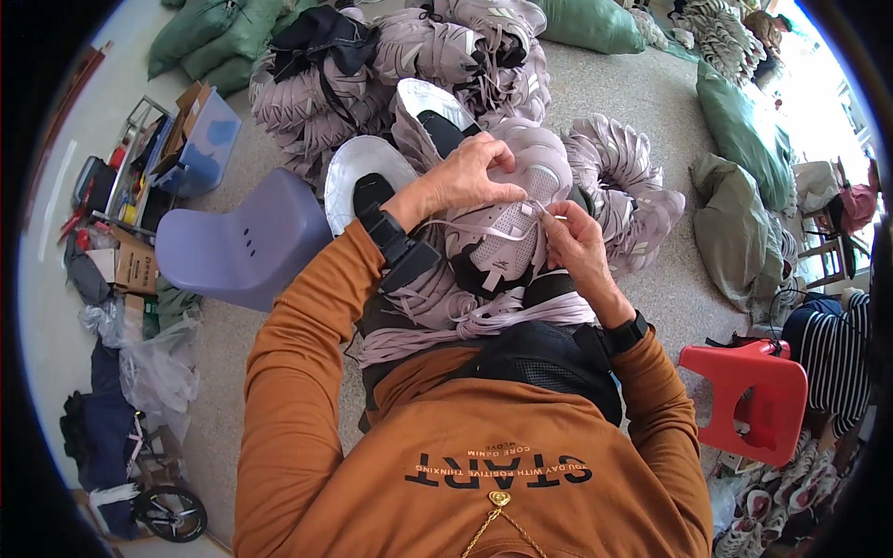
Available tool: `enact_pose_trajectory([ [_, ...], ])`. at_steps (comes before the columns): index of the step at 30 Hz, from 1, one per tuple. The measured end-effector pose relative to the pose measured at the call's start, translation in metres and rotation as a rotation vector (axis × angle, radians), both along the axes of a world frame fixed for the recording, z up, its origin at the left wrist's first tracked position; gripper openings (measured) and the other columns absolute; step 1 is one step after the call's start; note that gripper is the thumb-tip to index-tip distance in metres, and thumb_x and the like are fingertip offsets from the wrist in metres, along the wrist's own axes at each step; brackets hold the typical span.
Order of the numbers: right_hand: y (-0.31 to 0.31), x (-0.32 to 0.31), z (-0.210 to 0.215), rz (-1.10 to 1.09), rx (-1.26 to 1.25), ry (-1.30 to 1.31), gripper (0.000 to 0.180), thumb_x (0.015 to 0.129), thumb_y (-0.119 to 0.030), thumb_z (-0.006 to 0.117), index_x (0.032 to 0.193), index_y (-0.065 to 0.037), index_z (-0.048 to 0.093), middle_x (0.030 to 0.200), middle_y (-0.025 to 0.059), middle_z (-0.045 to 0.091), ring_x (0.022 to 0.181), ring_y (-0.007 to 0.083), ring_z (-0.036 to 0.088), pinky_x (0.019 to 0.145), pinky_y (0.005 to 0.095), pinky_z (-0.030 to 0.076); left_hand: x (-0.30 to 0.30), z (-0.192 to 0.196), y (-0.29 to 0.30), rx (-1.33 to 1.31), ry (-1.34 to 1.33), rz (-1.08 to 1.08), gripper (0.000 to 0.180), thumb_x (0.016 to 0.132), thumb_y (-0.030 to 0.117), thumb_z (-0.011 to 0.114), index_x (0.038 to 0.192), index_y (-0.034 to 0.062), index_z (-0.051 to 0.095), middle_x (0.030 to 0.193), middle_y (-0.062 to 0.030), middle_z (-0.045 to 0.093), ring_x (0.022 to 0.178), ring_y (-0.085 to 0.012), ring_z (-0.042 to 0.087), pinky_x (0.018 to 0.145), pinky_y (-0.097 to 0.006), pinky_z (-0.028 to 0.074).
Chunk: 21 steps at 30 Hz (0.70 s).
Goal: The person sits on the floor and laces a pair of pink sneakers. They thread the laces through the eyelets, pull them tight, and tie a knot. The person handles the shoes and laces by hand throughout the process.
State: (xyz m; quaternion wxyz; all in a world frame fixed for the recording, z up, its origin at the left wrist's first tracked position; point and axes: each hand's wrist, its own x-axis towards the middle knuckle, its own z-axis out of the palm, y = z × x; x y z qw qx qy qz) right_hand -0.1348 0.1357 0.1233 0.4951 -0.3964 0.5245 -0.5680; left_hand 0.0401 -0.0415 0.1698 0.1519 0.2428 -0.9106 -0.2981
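A pale pink shoe upper (pixel 507 244) with a mesh tongue and black lining lies over my lap, its heel opening toward me. My left hand (pixel 458 177) is bent over its left side, with the thumb by the eyelets and the fingers curled on the upper. At the eyelet row, the thumb and forefinger of my right hand (pixel 575 244) pinch a thin lace end. The pale pink shoelace (pixel 470 229) loops out from under my left hand across the tongue. A bundle of similar laces (pixel 465 321) lies across my lap.
Stacked shoe uppers (pixel 409 56) are piled ahead, with more (pixel 628 186) to the right. Two white-lined shoes (pixel 367 163) stand beside my left wrist. A purple plastic chair (pixel 246 237) is at left, a red stool (pixel 753 395) at right. Green sacks (pixel 744 130) lie farther off.
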Motion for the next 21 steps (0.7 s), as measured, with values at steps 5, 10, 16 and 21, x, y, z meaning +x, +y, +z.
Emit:
enact_pose_trajectory([
  [5, -0.002, -0.006, -0.002, 0.067, -0.014, -0.126, 0.018, 0.103, -0.022, 0.061, 0.105, -0.004, 0.062, 0.069, -0.0066, 0.052, 0.054, 0.0013, 0.047, 0.049, 0.0185, 0.042, -0.005, 0.002, -0.008, 0.208, 0.086, 0.005, 0.06, 0.076, 0.037, 0.086, 0.117, -0.0003, 0.063, 0.111, -0.011, 0.058, 0.104, -0.0244, 0.058, 0.095, -0.036, 0.048],
  [10, -0.001, -0.004, -0.002, 0.066, -0.005, -0.11, 0.019, 0.103, -0.022, 0.062, 0.105, -0.004, 0.063, 0.068, -0.007, 0.051, 0.054, 0.0017, 0.046, 0.049, 0.0181, 0.042, -0.009, 0.013, -0.004, 0.128, -0.01, -0.066, 0.051, 0.077, 0.029, 0.086, 0.111, -0.0007, 0.062, 0.114, -0.0115, 0.06, 0.107, -0.0208, 0.058, 0.094, -0.034, 0.048],
  [16, -0.004, -0.002, -0.003, 0.04, 0.028, -0.084, 0.019, 0.102, -0.023, 0.063, 0.105, -0.004, 0.063, 0.065, -0.0067, 0.05, 0.052, 0.0022, 0.046, 0.047, 0.0189, 0.042, -0.002, 0.021, 0.025, 0.371, 0.178, -0.041, 0.035, 0.087, 0.003, 0.07, 0.12, -0.0008, 0.059, 0.121, -0.0119, 0.06, 0.114, -0.0167, 0.059, 0.099, -0.032, 0.048],
  [21, -0.009, -0.005, -0.013, 0.069, -0.031, -0.162, 0.019, 0.103, -0.023, 0.062, 0.102, -0.004, 0.061, 0.063, -0.0055, 0.05, 0.05, 0.0033, 0.046, 0.046, 0.0201, 0.041, 0.017, 0.028, 0.025, 0.646, 0.365, -0.329, 0.067, 0.087, -0.001, 0.067, 0.15, 0.0079, 0.048, 0.143, -0.0108, 0.058, 0.123, -0.0194, 0.058, 0.105, -0.033, 0.046],
])
